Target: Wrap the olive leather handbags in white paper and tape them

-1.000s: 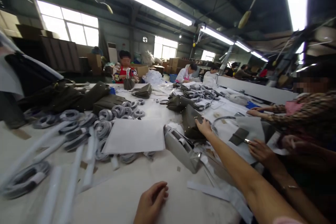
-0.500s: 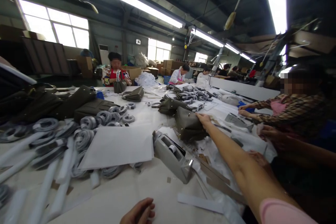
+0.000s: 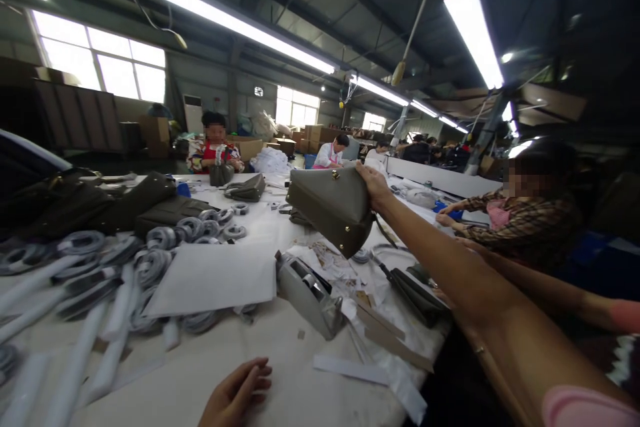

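Observation:
My right hand (image 3: 373,185) is stretched far out and grips the edge of an olive-grey handbag (image 3: 333,207), which hangs tilted in the air above the white table (image 3: 280,373). The bag's metal studs show along its top and base. My left hand (image 3: 237,393) rests on the table at the near edge, fingers loosely curled, holding nothing. A grey tape dispenser (image 3: 310,293) sits on the table between the two hands.
A white sheet (image 3: 213,287), coiled grey straps (image 3: 150,260) and white tubes (image 3: 75,360) lie at left. Dark bags (image 3: 100,203) are piled at far left. A co-worker in plaid (image 3: 520,220) sits at right; another arm (image 3: 550,293) reaches in beside mine. Other people work across the table.
My right hand took hold of the handbag on the table and lifted it up into the air. My left hand slid slightly left along the near edge.

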A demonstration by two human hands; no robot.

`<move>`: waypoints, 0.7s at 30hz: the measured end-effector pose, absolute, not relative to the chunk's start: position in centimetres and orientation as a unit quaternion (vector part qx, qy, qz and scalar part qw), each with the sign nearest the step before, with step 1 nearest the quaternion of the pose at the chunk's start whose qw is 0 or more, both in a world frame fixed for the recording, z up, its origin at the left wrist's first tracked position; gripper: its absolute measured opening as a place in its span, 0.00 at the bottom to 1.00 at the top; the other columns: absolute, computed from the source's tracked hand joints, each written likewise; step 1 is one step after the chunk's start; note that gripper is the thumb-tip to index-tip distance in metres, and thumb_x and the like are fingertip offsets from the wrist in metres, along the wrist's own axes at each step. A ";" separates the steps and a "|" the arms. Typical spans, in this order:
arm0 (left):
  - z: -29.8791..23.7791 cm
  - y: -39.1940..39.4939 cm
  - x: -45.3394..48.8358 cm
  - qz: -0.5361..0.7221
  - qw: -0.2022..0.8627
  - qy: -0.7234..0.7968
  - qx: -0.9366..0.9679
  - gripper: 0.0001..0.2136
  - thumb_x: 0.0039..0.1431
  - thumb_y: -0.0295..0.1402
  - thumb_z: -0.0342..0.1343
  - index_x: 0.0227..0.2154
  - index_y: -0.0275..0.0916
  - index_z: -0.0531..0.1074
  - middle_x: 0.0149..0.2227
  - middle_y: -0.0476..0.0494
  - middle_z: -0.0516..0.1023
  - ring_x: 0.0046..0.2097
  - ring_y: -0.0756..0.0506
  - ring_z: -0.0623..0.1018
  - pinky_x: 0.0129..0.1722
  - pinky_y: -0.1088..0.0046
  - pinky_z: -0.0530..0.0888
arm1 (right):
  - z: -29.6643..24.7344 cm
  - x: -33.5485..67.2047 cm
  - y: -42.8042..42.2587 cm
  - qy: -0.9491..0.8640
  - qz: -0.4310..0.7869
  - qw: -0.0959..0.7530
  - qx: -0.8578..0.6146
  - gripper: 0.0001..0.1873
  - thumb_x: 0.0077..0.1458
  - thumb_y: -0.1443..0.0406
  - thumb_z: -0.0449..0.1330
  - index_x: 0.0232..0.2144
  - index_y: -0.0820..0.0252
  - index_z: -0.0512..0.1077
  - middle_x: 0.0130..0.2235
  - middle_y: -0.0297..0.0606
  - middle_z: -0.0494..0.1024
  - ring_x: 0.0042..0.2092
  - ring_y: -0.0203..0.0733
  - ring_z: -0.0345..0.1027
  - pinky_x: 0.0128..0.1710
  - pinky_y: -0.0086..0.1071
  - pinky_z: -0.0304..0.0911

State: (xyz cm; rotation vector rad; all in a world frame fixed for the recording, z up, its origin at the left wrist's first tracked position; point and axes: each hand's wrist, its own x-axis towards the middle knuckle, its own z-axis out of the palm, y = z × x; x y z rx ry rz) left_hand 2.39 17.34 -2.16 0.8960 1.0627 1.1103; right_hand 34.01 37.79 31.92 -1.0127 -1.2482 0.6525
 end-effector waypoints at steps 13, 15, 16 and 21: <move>8.6 5.5 -2.4 0.679 0.648 0.343 0.041 0.24 0.60 0.44 0.58 0.58 0.44 0.67 0.53 0.39 0.77 0.52 0.38 0.78 0.54 0.50 0.74 | 19.3 21.1 18.0 -0.945 0.056 0.280 -0.159 0.20 0.63 0.49 0.56 0.34 0.58 0.78 0.27 0.36 0.78 0.30 0.37 0.70 0.34 0.30 0.62; 7.7 1.9 -2.0 0.683 0.606 0.409 0.003 0.23 0.59 0.35 0.60 0.57 0.46 0.67 0.54 0.42 0.77 0.48 0.41 0.80 0.51 0.54 0.77 | 16.4 20.4 17.1 -0.952 0.052 0.266 -0.145 0.20 0.64 0.49 0.55 0.33 0.57 0.77 0.26 0.35 0.77 0.28 0.37 0.70 0.34 0.31 0.61; 7.1 0.1 -1.7 0.682 0.589 0.433 -0.017 0.24 0.59 0.35 0.60 0.58 0.47 0.66 0.54 0.42 0.76 0.47 0.42 0.80 0.49 0.56 0.78 | 15.3 20.1 16.7 -0.953 0.057 0.262 -0.140 0.20 0.64 0.49 0.55 0.33 0.57 0.77 0.25 0.35 0.77 0.28 0.37 0.70 0.34 0.31 0.62; 4.1 -7.6 -0.7 0.631 0.569 0.523 -0.061 0.31 0.61 0.51 0.54 0.65 0.51 0.55 0.49 0.41 0.79 0.40 0.41 0.82 0.39 0.60 0.79 | 13.0 19.4 15.5 -0.932 0.110 0.273 -0.214 0.16 0.64 0.53 0.57 0.43 0.56 0.77 0.38 0.39 0.81 0.39 0.42 0.75 0.43 0.34 0.67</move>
